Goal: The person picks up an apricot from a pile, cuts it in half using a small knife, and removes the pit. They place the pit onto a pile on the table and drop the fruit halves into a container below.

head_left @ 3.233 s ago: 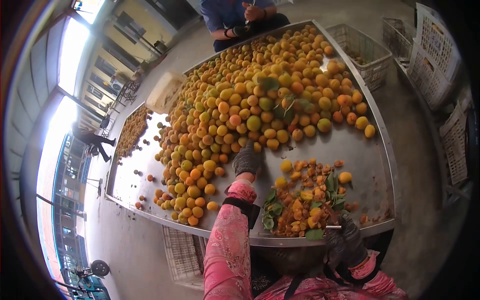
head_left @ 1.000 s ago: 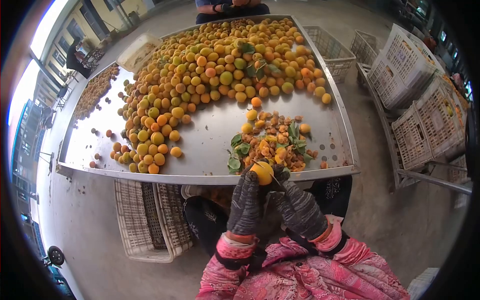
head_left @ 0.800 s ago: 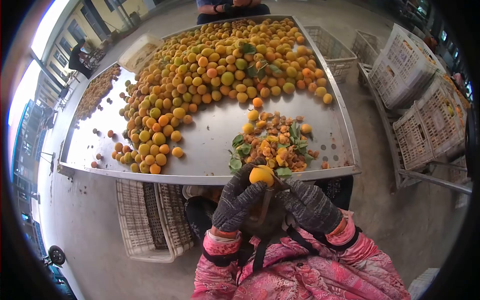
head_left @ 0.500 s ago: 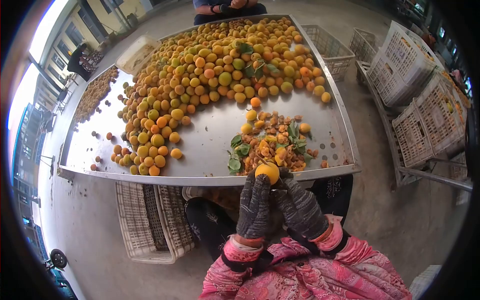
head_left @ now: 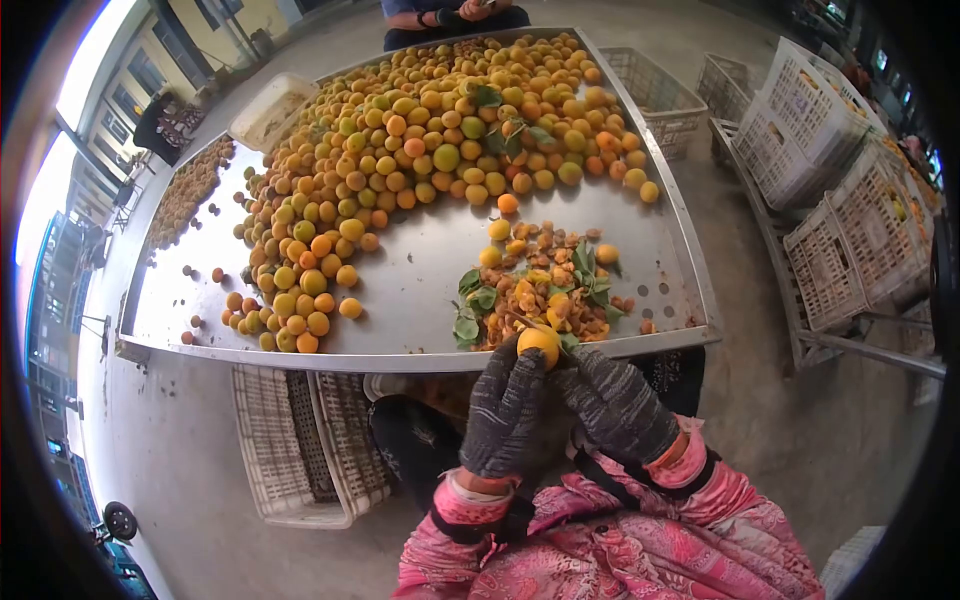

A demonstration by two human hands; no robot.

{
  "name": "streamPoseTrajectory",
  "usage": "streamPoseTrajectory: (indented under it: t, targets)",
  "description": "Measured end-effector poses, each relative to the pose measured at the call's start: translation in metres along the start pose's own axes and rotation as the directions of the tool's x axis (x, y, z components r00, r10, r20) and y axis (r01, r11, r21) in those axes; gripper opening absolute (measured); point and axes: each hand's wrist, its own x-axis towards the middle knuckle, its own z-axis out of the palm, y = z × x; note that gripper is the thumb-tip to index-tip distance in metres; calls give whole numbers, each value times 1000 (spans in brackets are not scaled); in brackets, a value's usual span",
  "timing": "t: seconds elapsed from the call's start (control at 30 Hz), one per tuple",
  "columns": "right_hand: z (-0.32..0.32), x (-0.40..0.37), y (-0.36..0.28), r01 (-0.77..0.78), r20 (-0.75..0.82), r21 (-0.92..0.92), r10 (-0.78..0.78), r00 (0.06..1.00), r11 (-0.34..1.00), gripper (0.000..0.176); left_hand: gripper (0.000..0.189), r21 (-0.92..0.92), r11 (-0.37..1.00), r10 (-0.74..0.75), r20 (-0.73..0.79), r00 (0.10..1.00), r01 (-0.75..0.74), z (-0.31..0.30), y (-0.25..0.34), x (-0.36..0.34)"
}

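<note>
At the near rim of the steel table [head_left: 400, 361], my left hand [head_left: 505, 415] and right hand [head_left: 615, 405] both clasp one apricot [head_left: 538, 345], scrap heap [head_left: 540, 290] just beyond, bare steel leftward; the fruit sits unmoved since a moment ago.

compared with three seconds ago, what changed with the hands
The left hand, then stretched out to the fruit pile, has come back and now grips one orange fruit at the near edge of the table, with the right hand against it. The pile, the heap of scraps and leaves and the person at the far end stayed.
</note>
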Motion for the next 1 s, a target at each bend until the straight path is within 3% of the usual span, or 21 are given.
streamPoseTrajectory:
  t: [0.03,0.07,0.1,0.13,0.17,0.23,0.27,0.3,0.33,0.37,0.47,0.5,0.53,0.57,0.63,0.67,0.73,0.83,0.87,0.93,1.0]
  targets:
    - [-3,-1,4,265,24,-280,-269,963,923,31,32,-118,988,-85,89,992,95,-4,8,3]
    - [-2,0,3,266,20,-283,-272,962,922,31,32,-116,989,-80,90,993,90,-6,8,5]
    - [1,1,0,-35,94,-1,35,995,999,32,33,-104,991,-69,115,991,81,-9,5,7]
    - [4,1,-3,-361,249,244,302,920,900,32,33,-92,993,-60,137,989,73,-11,2,8]
    - [7,1,-3,-358,250,247,298,921,900,32,33,-90,993,-60,133,989,72,-12,0,8]
    - [13,0,-1,101,-24,-131,-105,994,986,33,42,-8,999,-48,61,997,48,-10,-8,2]
    - [21,-3,-1,99,-24,-129,-103,994,987,33,42,-6,999,-50,61,997,51,-11,-19,0]
    - [31,-7,1,54,-41,-92,-58,997,994,34,47,341,909,239,43,970,-239,-13,-35,-1]
    - [35,-6,1,11,-59,-58,-14,998,998,34,53,632,626,497,127,858,-456,-13,-40,-1]
    - [35,-6,-1,10,-58,-61,-13,998,998,34,64,732,447,561,217,798,-514,-15,-44,-2]
    - [25,-4,-11,-83,-59,-32,81,995,996,34,54,786,327,607,251,754,-524,-12,-36,-3]
    - [23,-2,-12,-170,-24,68,172,985,983,36,54,786,327,607,250,754,-524,-8,-28,0]
    - [22,-3,-13,-261,22,165,261,965,951,38,47,387,876,311,3,951,-287,-2,-16,2]
    - [19,-4,-9,-261,21,165,261,965,951,38,40,-200,973,-118,-13,993,113,2,-8,2]
    - [11,-7,7,247,62,-124,-241,968,961,40,32,-160,987,-24,24,999,27,0,0,-1]
    - [7,-4,9,246,64,-123,-240,969,961,40,26,-120,991,60,64,996,-52,-2,1,-3]
    - [-1,0,11,228,97,158,-245,965,961,40,27,-118,990,91,102,991,-79,-9,-9,-1]
    - [-16,2,14,117,204,264,-174,963,957,38,29,-131,986,125,128,984,-108,-8,-7,1]
    - [-13,1,14,117,205,265,-174,963,957,38,30,-143,985,112,113,987,-95,-6,-6,0]
    - [-3,-1,15,199,143,-45,-191,971,979,39,31,-31,988,152,80,985,-149,-1,-13,-4]
    - [17,-11,13,115,103,-73,-107,989,991,38,32,81,977,194,50,980,-197,0,-27,-3]
